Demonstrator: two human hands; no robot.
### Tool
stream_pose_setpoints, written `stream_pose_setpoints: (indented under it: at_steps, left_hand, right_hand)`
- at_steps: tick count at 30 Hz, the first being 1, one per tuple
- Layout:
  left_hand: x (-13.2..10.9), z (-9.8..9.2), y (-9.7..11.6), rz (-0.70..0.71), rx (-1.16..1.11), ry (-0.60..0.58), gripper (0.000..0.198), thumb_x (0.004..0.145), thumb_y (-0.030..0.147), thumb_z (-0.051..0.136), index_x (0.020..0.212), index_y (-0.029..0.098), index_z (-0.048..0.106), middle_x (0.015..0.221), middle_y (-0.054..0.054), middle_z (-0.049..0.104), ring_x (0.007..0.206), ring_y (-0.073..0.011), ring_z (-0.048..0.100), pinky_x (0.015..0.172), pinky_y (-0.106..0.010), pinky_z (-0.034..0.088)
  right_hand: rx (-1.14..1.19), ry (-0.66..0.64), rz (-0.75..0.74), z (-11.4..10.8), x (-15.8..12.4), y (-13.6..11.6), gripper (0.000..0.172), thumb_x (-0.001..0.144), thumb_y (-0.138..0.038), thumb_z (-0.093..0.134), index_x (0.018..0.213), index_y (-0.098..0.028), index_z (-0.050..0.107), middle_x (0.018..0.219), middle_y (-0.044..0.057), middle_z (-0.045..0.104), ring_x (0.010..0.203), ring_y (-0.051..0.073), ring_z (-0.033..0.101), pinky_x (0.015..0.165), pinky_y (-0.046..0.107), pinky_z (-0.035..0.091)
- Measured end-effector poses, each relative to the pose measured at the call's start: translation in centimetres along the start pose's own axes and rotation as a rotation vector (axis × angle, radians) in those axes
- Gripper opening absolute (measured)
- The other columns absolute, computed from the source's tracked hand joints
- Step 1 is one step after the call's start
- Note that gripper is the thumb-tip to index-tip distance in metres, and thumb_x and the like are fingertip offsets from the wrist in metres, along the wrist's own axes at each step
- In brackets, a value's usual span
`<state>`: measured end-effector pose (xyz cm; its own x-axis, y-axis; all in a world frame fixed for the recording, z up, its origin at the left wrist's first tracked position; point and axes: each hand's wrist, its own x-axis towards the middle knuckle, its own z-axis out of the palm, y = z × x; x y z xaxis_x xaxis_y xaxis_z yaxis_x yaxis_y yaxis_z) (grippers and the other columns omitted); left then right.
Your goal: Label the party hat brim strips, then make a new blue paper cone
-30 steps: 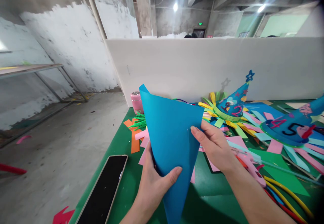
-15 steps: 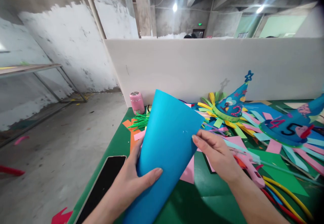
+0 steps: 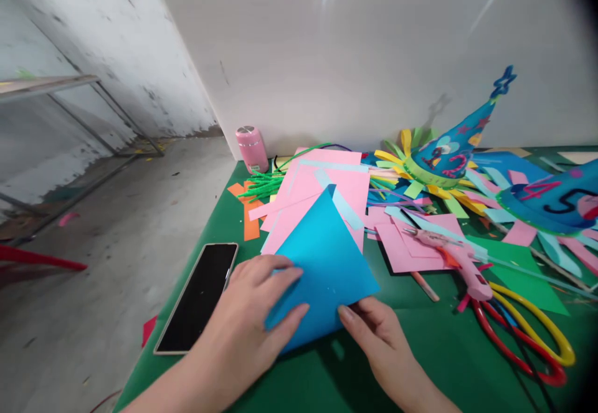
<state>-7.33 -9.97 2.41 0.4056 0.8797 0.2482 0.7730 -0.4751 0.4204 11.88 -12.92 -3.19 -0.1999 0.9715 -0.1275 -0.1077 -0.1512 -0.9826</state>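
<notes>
A blue sheet (image 3: pixel 322 263), rolled into a cone-like shape, is held low above the green table, its pointed corner facing away. At its left side my left hand (image 3: pixel 261 307) grips it, fingers curved over the top surface. My right hand (image 3: pixel 378 332) pinches the lower right edge between thumb and fingers. Behind the sheet are pink papers (image 3: pixel 341 170) with light blue strips. A pink glue gun (image 3: pixel 458 260) lies to the right, on smaller pink sheets.
A phone (image 3: pixel 199 298) lies at the left table edge. Green pipe cleaners (image 3: pixel 261 185) and a pink canister (image 3: pixel 252 149) stand behind it. Decorated blue cone hats (image 3: pixel 448 151) and scissors with red and yellow handles (image 3: pixel 523 332) are at the right. A white panel (image 3: pixel 327 58) rises behind.
The blue sheet has come down and tilted flatter, both hands moving with it. My left fingers now lie over its top. The view has tipped downward, showing more of the table.
</notes>
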Motion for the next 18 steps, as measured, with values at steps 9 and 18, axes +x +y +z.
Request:
stream_pose_setpoints:
  at_steps: [9, 18]
  left_hand:
    - [0.8, 0.7, 3.1, 0.41, 0.475, 0.02, 0.024, 0.083, 0.017, 0.036, 0.082, 0.02, 0.06, 0.077, -0.004, 0.064, 0.075, -0.0221, 0.054, 0.075, -0.042, 0.034]
    - [0.7, 1.2, 4.5, 0.505, 0.713, 0.103, 0.025, 0.082, 0.016, 0.037, 0.076, 0.014, 0.061, 0.074, -0.006, 0.061, 0.085, -0.0246, 0.05, 0.082, -0.045, 0.029]
  right_hand:
    - [0.106, -0.095, -0.061, 0.6, 0.0, -1.0, 0.016, 0.083, -0.028, 0.048, 0.071, -0.018, 0.054, 0.07, -0.002, 0.049, 0.067, 0.012, 0.043, 0.065, 0.024, 0.039]
    - [0.014, -0.078, -0.116, 1.4, -0.1, -1.1, 0.024, 0.084, -0.028, 0.044, 0.063, -0.016, 0.046, 0.063, -0.003, 0.039, 0.061, 0.01, 0.034, 0.059, 0.023, 0.034]
